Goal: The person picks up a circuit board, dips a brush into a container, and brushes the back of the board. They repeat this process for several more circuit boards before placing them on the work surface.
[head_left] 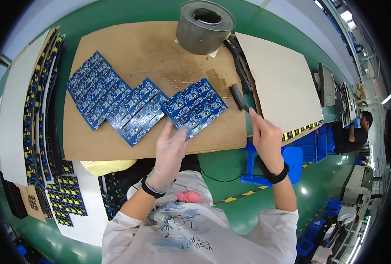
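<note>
My left hand [170,147], in a thin translucent glove, grips the lower edge of a blue circuit board panel [194,105] over the brown cardboard. My bare right hand [265,135] is closed round the handle of a black brush [238,97]. The brush head is just right of the panel and apart from it. More blue circuit board panels [99,91] lie overlapping in a row to the left, and the held panel's left corner overlaps the nearest one in view.
The cardboard sheet [129,46] has wet stains. A round metal container [205,31] stands at its far edge. Stacked boards under white sheets flank it, left [15,101] and right [276,75]. A blue stool [292,163] is below right; a person [360,134] sits farther off.
</note>
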`<state>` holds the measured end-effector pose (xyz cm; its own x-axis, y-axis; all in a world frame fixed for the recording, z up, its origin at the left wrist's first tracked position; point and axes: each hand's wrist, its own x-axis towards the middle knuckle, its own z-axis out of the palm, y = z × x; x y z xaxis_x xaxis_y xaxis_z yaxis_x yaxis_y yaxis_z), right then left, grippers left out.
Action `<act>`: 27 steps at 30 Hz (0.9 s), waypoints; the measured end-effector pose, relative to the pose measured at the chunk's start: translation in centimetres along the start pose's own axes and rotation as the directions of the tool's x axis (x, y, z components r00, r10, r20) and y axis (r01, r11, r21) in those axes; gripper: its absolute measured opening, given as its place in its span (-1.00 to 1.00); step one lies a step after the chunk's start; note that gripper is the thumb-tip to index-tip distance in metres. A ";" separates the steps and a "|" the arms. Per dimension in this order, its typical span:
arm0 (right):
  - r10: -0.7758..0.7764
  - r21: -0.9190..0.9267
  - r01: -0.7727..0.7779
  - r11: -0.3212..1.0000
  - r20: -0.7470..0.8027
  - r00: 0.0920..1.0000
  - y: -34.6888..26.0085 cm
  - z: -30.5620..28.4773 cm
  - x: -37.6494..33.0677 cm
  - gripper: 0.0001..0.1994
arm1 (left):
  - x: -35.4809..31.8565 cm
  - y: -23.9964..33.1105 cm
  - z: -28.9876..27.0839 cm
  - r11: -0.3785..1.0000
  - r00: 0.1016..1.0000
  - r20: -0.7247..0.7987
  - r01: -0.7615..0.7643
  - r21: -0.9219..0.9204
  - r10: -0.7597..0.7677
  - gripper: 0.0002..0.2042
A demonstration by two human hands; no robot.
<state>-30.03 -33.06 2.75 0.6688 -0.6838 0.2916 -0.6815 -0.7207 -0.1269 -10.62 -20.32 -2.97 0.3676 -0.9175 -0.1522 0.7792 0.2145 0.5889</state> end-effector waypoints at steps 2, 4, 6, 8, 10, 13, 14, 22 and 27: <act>-0.192 0.182 0.200 0.963 -0.061 0.979 -2.3 -0.5 1.1 -0.71 | 0.0 0.3 0.4 0.996 1.000 -0.021 -0.013 0.091 0.015 -0.61; -0.271 0.261 0.295 0.919 -0.124 0.954 -3.1 -0.1 2.2 -0.73 | 0.1 0.9 0.7 0.990 0.998 -0.052 0.029 0.136 -0.022 -0.62; -0.284 0.314 0.305 0.899 -0.114 0.952 -2.4 1.1 4.0 -0.73 | 0.1 1.1 1.2 0.985 0.998 -0.057 0.044 0.165 -0.035 -0.62; -0.129 0.157 0.133 0.979 -0.038 0.991 -0.5 1.1 5.5 -0.72 | -0.2 1.2 1.7 0.983 0.999 -0.035 0.045 0.175 -0.040 -0.64; 0.051 -0.042 -0.052 0.998 -0.019 0.998 1.8 -0.4 5.3 -0.72 | 0.4 1.6 2.1 0.982 0.999 -0.008 0.038 0.183 -0.037 -0.65; 0.204 0.410 -0.105 0.906 -0.205 0.957 2.5 -2.5 4.2 -0.76 | 1.4 2.7 2.5 0.973 0.997 -0.001 0.074 0.220 -0.076 -0.62; 0.208 0.335 -0.121 0.934 -0.236 0.949 2.9 -2.8 4.1 -0.77 | 2.1 3.0 2.7 0.973 0.997 0.001 0.073 0.218 -0.075 -0.62; 0.062 -0.053 -0.080 0.995 -0.286 0.956 5.6 -1.5 0.3 -0.79 | 0.9 3.1 1.9 0.443 0.845 0.422 -0.532 0.721 0.328 -0.48; 0.166 -0.099 -0.195 0.976 -0.244 0.955 5.9 -1.6 -0.5 -0.84 | -1.1 3.7 3.2 0.811 0.987 0.113 -0.160 0.563 0.116 -0.39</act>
<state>-34.85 -36.80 3.36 0.4532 -0.7455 0.4886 -0.8248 -0.5586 -0.0873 -9.80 -19.56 1.92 0.3957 -0.9183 0.0079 0.2868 0.1317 0.9489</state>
